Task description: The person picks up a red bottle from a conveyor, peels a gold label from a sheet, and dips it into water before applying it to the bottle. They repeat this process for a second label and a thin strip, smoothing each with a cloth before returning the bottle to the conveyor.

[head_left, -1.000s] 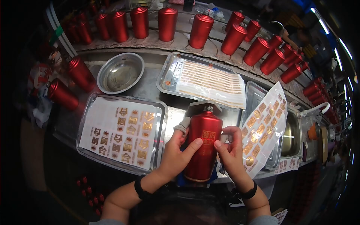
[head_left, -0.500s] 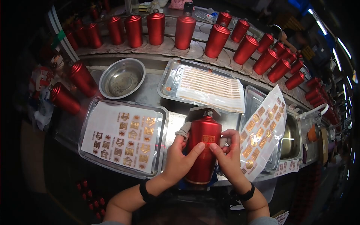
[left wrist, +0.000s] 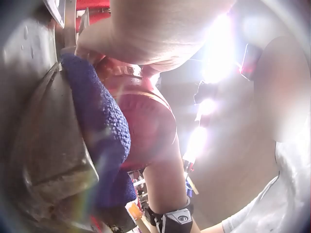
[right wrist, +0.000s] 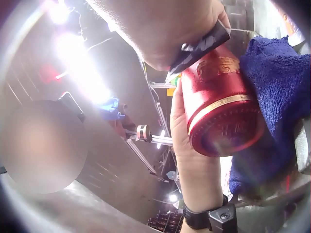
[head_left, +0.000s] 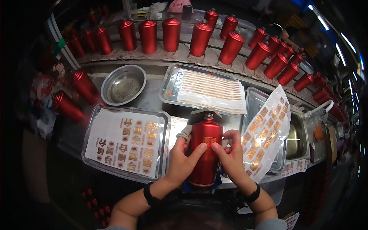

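Red bottle [head_left: 206, 153] sits between your two hands, base toward you on a blue cloth [right wrist: 272, 92], neck pointing away against a grey metal rest [head_left: 201, 114] just beyond your fingertips.

Your left hand [head_left: 179, 160] wraps the bottle's left flank. Its fingers curl round the far side, the forefinger wears a pale wrap [head_left: 184, 133], and its thumb [head_left: 197, 149] lies slantwise across the front. Your right hand [head_left: 231, 155] grips the right flank the same way, and its thumb [head_left: 218, 148] comes in to meet the other. Both thumb tips press the red wall just below the small gold label [head_left: 209, 140] on the shoulder.

This looks like the smoothing stage: the label appears to be on the bottle already, and you are bedding it down rather than placing it. The pictures do not show whether its edges lie flat.

A sound next move calls for firm, even pressure from the middle of the label outward, with both grips steady so the round body does not roll on the cloth.

Left of your left hand lies a steel tray [head_left: 89, 115] holding a white sheet of gold stickers [head_left: 128, 142]. Right of your right hand a second sticker sheet [head_left: 267, 132] leans up out of another tray, very near your knuckles, so mind it when you lift away. Beyond both hands are a tray of gold strips [head_left: 209, 89], a steel bowl [head_left: 123, 84] and a curved row of upright red bottles [head_left: 171, 33].
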`<state>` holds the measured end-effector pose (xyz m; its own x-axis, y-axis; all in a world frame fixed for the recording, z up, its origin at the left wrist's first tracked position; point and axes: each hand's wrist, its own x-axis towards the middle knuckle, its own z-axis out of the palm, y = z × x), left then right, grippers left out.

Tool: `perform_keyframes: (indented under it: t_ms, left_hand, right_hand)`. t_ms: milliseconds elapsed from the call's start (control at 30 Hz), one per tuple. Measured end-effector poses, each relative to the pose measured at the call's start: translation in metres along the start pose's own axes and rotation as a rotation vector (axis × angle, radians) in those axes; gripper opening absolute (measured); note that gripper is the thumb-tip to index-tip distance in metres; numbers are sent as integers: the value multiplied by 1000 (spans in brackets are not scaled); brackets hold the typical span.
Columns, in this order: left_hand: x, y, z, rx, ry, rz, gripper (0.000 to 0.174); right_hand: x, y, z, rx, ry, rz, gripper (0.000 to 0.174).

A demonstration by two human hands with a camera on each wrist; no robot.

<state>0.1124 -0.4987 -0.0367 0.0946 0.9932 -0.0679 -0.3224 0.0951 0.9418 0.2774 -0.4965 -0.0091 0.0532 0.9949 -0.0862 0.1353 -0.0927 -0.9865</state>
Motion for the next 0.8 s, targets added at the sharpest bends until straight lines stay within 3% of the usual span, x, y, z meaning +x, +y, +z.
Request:
perform_keyframes:
  t_ms: [367, 500, 800]
  left_hand:
    - [0, -5, 0, 9, 6, -6, 56]
    - [-1, -5, 5, -120, 18, 2, 53]
    - [0, -5, 3, -74, -5, 7, 56]
  right_hand:
    - [-1, 23, 0, -86, 54, -60, 52]
    - [-6, 6, -4, -136, 28, -47, 53]
    - [-5, -2, -5, -208, 22, -62, 53]
